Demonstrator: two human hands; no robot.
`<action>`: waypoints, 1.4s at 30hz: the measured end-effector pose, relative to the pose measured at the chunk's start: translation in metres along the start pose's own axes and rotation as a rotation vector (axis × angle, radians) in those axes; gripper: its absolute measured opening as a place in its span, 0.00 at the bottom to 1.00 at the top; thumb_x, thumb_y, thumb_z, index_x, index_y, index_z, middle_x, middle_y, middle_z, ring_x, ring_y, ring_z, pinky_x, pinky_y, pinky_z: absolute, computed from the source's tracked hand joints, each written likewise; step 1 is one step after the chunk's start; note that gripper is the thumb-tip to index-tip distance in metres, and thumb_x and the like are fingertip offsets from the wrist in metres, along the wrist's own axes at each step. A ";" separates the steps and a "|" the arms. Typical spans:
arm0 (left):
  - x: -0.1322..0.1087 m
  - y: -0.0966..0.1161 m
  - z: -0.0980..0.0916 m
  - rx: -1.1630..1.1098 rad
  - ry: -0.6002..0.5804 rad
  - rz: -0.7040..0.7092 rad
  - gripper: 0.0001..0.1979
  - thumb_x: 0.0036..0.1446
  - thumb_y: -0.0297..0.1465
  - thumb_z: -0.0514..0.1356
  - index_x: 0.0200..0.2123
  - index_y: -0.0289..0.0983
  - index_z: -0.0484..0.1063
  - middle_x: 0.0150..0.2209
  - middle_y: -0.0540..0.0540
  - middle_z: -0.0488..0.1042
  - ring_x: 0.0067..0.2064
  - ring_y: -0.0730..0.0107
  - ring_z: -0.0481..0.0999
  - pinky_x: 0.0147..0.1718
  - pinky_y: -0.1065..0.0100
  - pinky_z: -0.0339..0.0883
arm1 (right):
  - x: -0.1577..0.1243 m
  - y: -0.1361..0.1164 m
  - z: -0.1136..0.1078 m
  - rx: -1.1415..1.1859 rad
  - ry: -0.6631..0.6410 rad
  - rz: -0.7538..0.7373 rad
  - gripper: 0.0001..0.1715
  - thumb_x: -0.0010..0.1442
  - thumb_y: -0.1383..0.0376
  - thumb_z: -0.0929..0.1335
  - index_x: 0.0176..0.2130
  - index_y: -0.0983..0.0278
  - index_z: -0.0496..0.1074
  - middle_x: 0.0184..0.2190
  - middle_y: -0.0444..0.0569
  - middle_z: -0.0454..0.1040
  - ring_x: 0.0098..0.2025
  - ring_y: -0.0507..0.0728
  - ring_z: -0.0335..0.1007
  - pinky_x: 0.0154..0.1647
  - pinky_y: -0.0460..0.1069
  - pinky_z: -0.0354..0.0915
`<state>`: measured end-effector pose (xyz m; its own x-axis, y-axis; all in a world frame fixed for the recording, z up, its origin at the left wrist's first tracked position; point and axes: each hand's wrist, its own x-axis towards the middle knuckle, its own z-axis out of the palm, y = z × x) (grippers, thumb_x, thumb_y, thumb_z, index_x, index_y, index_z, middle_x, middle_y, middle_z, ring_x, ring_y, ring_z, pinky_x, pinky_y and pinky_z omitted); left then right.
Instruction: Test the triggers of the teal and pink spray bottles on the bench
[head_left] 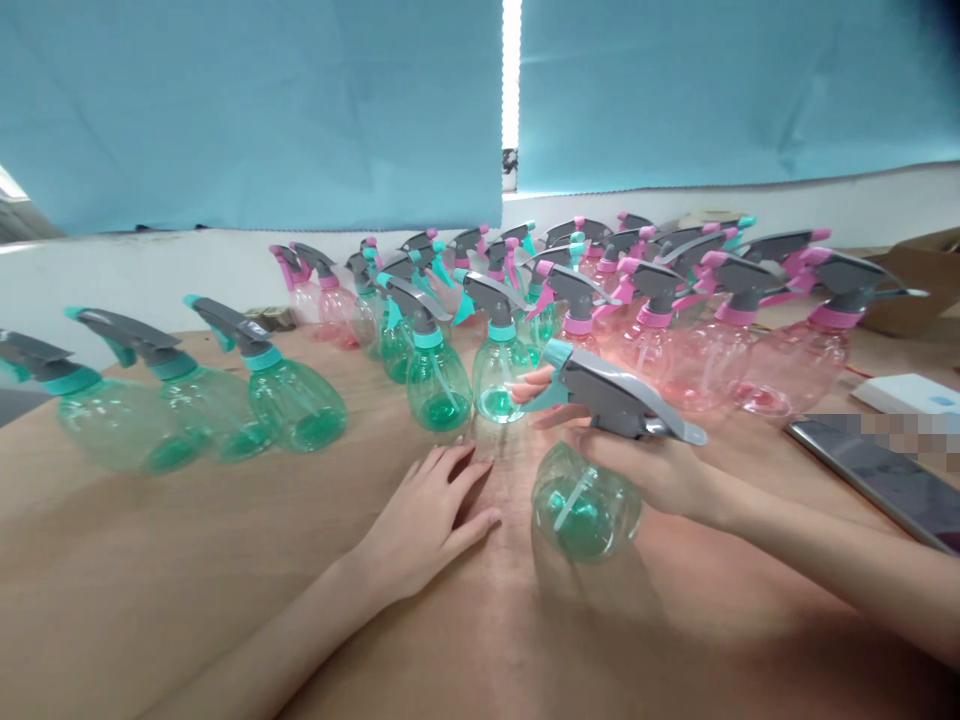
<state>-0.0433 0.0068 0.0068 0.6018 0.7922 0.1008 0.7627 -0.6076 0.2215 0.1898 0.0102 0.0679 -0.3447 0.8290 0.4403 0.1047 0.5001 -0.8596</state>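
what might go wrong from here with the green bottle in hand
1. The right hand holds the green spray bottle tilted, by its neck alone; it might slip or swing into the standing green bottles just behind and topple them.
2. The phone lies close beside that arm, so a pull back might nudge it.

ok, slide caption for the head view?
Right hand holds a green spray bottle, left hand flat on the table, green bottles and pink bottles lined up behind.
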 end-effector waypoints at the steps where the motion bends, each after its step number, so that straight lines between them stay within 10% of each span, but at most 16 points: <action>1: 0.000 0.000 0.000 -0.001 0.000 0.000 0.24 0.65 0.43 0.54 0.59 0.37 0.64 0.61 0.38 0.63 0.61 0.51 0.61 0.57 0.50 0.59 | 0.000 0.001 0.000 -0.004 0.003 0.006 0.23 0.50 0.72 0.62 0.44 0.55 0.72 0.30 0.43 0.74 0.31 0.53 0.69 0.38 0.51 0.68; 7: 0.000 0.000 0.000 0.000 -0.001 -0.002 0.24 0.65 0.43 0.54 0.59 0.36 0.64 0.60 0.38 0.63 0.60 0.51 0.61 0.56 0.50 0.59 | -0.003 0.004 -0.001 -0.044 0.018 0.044 0.20 0.50 0.71 0.62 0.41 0.57 0.73 0.30 0.43 0.72 0.25 0.51 0.63 0.25 0.47 0.64; 42: 0.000 0.001 0.000 0.003 0.012 0.004 0.23 0.65 0.43 0.55 0.59 0.38 0.64 0.60 0.38 0.63 0.60 0.50 0.62 0.56 0.50 0.59 | -0.004 0.008 -0.003 0.013 -0.028 0.083 0.27 0.52 0.73 0.63 0.50 0.56 0.70 0.27 0.42 0.69 0.27 0.52 0.63 0.31 0.49 0.64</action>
<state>-0.0426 0.0064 0.0071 0.6020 0.7904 0.1134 0.7611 -0.6109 0.2180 0.1950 0.0114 0.0598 -0.3617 0.8601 0.3597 0.1222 0.4262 -0.8964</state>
